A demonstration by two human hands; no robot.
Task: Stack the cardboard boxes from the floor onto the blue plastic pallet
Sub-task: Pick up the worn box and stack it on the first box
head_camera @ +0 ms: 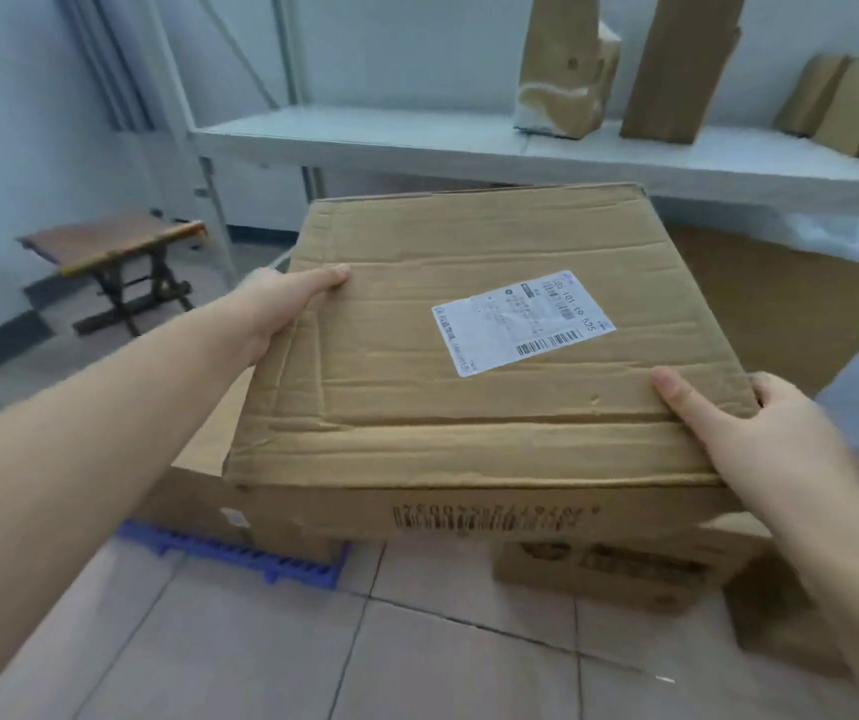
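I hold a large creased cardboard box (469, 418) with a white shipping label (523, 322) on its top, carried in the air in front of me. My left hand (281, 309) grips its left edge, thumb on top. My right hand (749, 439) grips its near right corner, thumb on top. Below the box, the blue plastic pallet (240, 556) shows at the lower left, with another cardboard box (198, 496) standing on it. A printed cardboard box (619, 569) sits on the tiled floor under the right side of the held box.
A white metal shelf (417, 142) runs across behind, carrying upright cardboard pieces (676, 70). A small wooden stool (115, 252) stands at the left by the wall. A big brown box (780, 304) and clear plastic lie under the shelf at right.
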